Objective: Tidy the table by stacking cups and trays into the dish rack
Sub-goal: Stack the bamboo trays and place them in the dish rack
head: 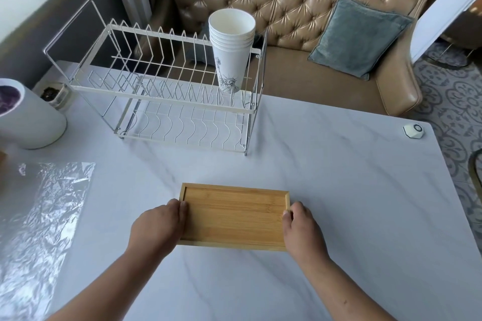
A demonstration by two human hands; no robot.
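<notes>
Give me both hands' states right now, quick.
Left hand: closed on the left edge of the bamboo tray.
Right hand: closed on the tray's right edge.

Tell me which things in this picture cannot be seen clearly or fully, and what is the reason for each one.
- Left hand and right hand, head view: fingertips hidden by the wooden tray edges; lifted or resting, unclear.
- Stacked paper cups: nested, so exact count uncertain.
- White container: cut off by the left edge.
- Small white device: too small to identify.
- Dark item behind the dish rack: blurred.
</notes>
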